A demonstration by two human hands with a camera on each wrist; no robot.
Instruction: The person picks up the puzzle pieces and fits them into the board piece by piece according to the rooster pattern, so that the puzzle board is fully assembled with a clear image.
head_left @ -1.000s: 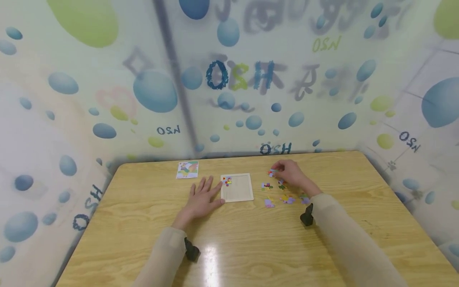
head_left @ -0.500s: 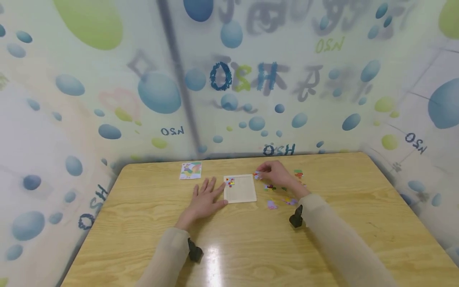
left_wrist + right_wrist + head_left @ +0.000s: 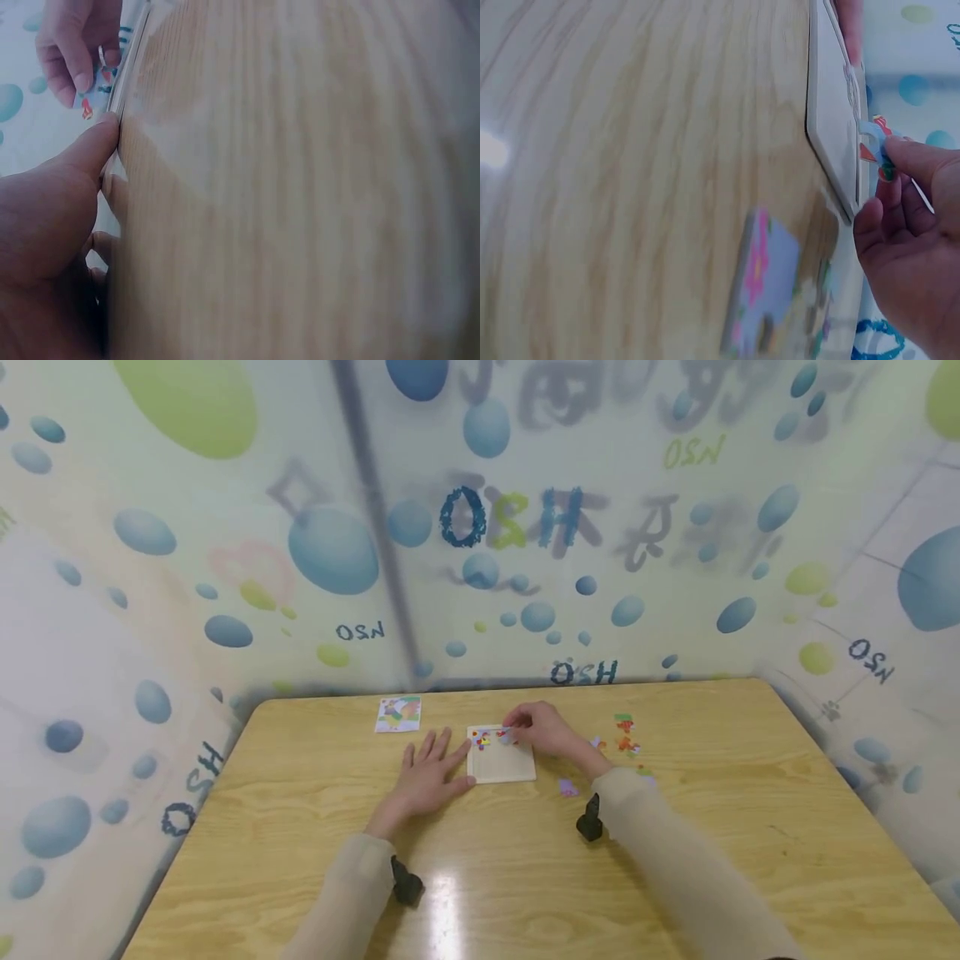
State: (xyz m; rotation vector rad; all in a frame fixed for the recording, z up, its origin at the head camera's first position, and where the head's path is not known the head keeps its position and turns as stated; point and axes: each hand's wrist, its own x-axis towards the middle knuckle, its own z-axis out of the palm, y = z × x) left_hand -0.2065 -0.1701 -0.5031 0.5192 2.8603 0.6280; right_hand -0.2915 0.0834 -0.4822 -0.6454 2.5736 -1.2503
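A right hand (image 3: 544,729) pinches a jigsaw piece (image 3: 877,138) over a pale tray (image 3: 501,767), just below center in the head view; the left hand (image 3: 427,779), fingers spread, touches the tray's left edge.

Tray (image 3: 501,766) corner hidden by R hand (image 3: 547,729); card (image 3: 398,714) pic too small; lilac pc (image 3: 778,259) blurred, R wrist cam.

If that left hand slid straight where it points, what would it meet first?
Probably the puzzle tray: the left hand seems to touch its left rim with thumb and index finger.
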